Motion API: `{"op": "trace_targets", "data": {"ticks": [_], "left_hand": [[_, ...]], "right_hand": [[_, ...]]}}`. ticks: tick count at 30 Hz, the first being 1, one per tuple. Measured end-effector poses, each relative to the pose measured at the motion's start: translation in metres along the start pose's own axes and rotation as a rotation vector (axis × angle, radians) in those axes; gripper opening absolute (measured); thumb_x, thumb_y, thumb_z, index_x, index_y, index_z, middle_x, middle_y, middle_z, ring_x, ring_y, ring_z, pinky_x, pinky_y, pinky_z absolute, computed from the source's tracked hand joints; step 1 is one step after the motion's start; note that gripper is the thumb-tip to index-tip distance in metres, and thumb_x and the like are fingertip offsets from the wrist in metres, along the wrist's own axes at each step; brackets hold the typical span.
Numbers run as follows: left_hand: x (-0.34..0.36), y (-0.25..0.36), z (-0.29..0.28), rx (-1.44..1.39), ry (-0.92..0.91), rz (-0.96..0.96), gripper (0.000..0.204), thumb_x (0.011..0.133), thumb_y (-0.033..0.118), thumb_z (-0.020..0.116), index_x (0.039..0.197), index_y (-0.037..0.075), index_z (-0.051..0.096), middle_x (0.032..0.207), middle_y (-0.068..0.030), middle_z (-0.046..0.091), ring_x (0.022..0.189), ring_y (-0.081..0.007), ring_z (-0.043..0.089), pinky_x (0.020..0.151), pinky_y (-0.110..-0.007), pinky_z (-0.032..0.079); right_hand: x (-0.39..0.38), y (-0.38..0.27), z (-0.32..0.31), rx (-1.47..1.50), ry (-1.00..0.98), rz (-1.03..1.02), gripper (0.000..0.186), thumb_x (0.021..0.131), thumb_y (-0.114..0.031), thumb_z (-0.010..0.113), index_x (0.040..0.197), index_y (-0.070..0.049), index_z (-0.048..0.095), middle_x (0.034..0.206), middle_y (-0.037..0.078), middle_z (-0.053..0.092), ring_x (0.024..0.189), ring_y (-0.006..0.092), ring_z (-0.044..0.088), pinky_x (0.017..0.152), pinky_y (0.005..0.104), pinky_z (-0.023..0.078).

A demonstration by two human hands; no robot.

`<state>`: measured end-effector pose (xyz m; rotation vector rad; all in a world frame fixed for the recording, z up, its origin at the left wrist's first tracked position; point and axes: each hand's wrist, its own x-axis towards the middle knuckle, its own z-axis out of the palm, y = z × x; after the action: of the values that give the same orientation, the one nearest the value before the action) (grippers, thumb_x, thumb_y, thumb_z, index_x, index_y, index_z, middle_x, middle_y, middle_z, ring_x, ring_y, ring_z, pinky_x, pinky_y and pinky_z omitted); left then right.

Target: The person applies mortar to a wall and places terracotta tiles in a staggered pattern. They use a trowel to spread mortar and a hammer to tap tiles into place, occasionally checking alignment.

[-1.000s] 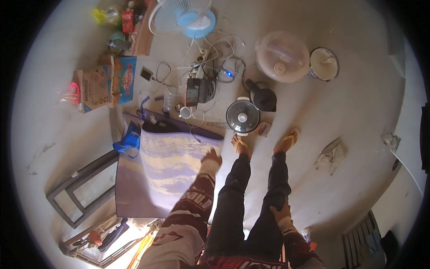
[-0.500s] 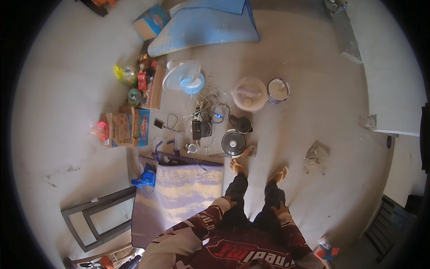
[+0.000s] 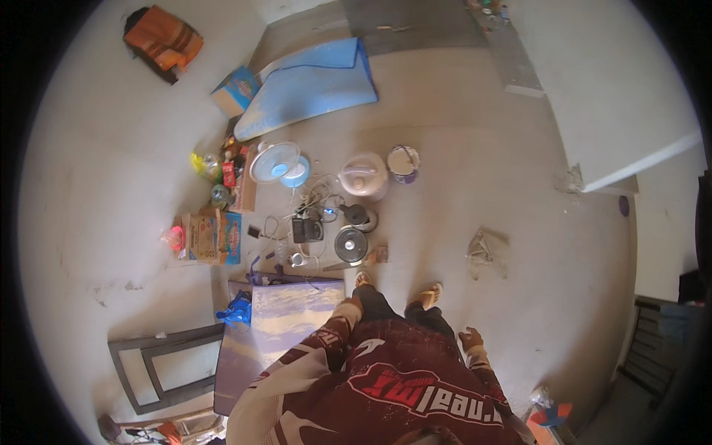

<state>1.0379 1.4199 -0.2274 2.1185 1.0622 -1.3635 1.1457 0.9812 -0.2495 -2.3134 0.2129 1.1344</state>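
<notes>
Fingers of the left hand point(image 3: 354, 302): small and smeared, beside the dark trouser leg point(image 3: 375, 303); cannot tell grasp from release, nor any contact with the leg

Fingers of the right hand point(image 3: 470, 339): loosely curled, apparently released, nothing visible in them; out to the side, above the grey concrete floor point(image 3: 519, 311)

Nearest the left: purple-and-cream patterned foam mat point(image 3: 293, 300), flat on the floor left of the legs, partly hidden by the sleeve; shiny blue plastic bag point(image 3: 238, 308) at its left edge

Ahead of the yellowish sandals point(image 3: 429, 296): round dark pot with a glass lid point(image 3: 350, 245), upright, lid on; black electric kettle point(image 3: 357, 215) just beyond; small white cup point(image 3: 298, 259) leftward, near a black boxy device point(image 3: 308, 230) and tangled pale cables point(image 3: 319, 193)

Farther out: rounded pinkish plastic container point(image 3: 363, 178), round pale bucket point(image 3: 404, 158) beside it, white-and-blue fan point(image 3: 274, 163), folded blue mat point(image 3: 315, 89)

Right of the feet, apart from both hands: crumpled greyish cloth point(image 3: 483, 251)

Step in hand, judging by posture: standing over the floor things, between handlings, none visibly being worked

Next move, as a judgement: for any contact with mat or pot, a deep bend or crouch first, then a downward reach
</notes>
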Motion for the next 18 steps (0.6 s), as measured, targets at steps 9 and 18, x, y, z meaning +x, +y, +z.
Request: {"op": "trace_targets", "data": {"ticks": [9,18], "left_hand": [[-0.049,0.212,-0.068,0.530,-0.035,0.676,0.032,0.086,0.027,0.056,0.110,0.008,0.065,0.122,-0.0192,0.059,0.118,-0.0331,0.054,0.097,-0.043,0.044],[0.113,0.332,-0.014,1.742,-0.123,0.886,0.033,0.079,0.018,0.070,0.112,0.016,0.068,0.124,-0.0048,0.061,0.114,-0.0235,0.059,0.091,-0.040,0.052]], "right_hand": [[-0.058,0.099,-0.032,0.089,0.102,0.433,0.056,0.080,-0.036,0.066,0.128,-0.009,0.054,0.127,0.019,0.056,0.118,0.0350,0.053,0.098,0.0419,0.044],[-0.058,0.142,0.036,0.309,0.038,0.209,0.063,0.074,-0.045,0.068,0.122,-0.005,0.058,0.118,0.019,0.062,0.113,0.0320,0.058,0.095,0.0397,0.046]]}}
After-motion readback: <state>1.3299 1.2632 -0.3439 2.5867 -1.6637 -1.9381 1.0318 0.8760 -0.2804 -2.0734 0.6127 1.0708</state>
